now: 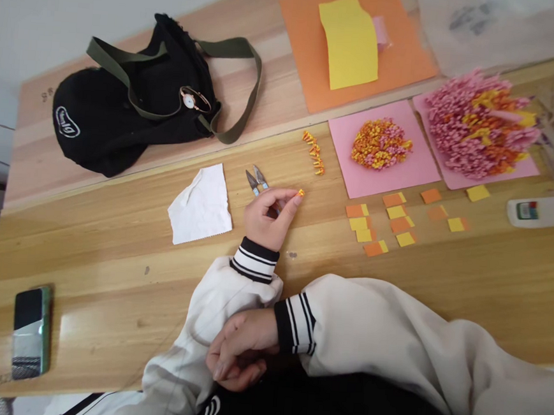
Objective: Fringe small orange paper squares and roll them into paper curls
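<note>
My left hand (270, 215) is closed in a pinch, with a tiny orange-and-yellow paper piece (301, 193) between thumb and fingertips. Partly hidden under that hand lie small metal snips (259, 177), blades pointing away. Just beyond the fingers is a short row of similar orange-and-yellow paper pieces (314, 153). My right hand (242, 347) is curled closed close to my body, beside the left sleeve; whatever its fingers hold, if anything, is hidden. Small orange and yellow paper strips (397, 223) lie scattered to the right of my left hand.
Pink sheets carry a small pile (382, 143) and a larger heap (480, 124) of coloured paper pieces. A crumpled white paper (203, 205), black bag (136, 100), phone (31, 334), yellow sheet (350, 44) on orange paper, and white glue bottle (550, 210) surround the work.
</note>
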The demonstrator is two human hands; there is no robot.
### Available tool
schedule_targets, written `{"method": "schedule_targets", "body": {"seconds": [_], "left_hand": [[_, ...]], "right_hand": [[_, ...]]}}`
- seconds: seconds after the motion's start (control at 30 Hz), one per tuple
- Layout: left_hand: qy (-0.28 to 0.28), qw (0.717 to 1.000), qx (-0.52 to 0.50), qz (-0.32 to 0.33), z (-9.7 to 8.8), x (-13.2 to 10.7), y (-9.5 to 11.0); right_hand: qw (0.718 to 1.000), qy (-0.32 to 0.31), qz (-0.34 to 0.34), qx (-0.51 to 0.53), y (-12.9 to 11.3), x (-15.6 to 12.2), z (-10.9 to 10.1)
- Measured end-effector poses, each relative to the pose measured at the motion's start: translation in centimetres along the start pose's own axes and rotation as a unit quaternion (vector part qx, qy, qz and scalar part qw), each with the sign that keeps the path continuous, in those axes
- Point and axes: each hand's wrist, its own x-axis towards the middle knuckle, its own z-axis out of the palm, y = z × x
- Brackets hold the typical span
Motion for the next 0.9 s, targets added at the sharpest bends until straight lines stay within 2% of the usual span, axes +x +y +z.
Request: {"method": "schedule_targets", "body": {"seconds": [0.23,0.67,0.9], "left_hand": [[-0.009,1.0,-0.005,0.009,-0.08,-0.04,-0.25],[-0.015,0.999,-0.019,-0.029,-0.11,-0.09,0.25],[-0.014,0.999,-0.025,-0.026,-0.09,-0.02,0.42]], "right_hand": [[1.0,0.002,-0.006,0.009,-0.11,-0.06,-0.07],[1.0,0.008,-0.003,0.005,0.1,0.0,-0.04],[1.0,0.009,0.0,0.002,0.06,0.07,-0.01]]}}
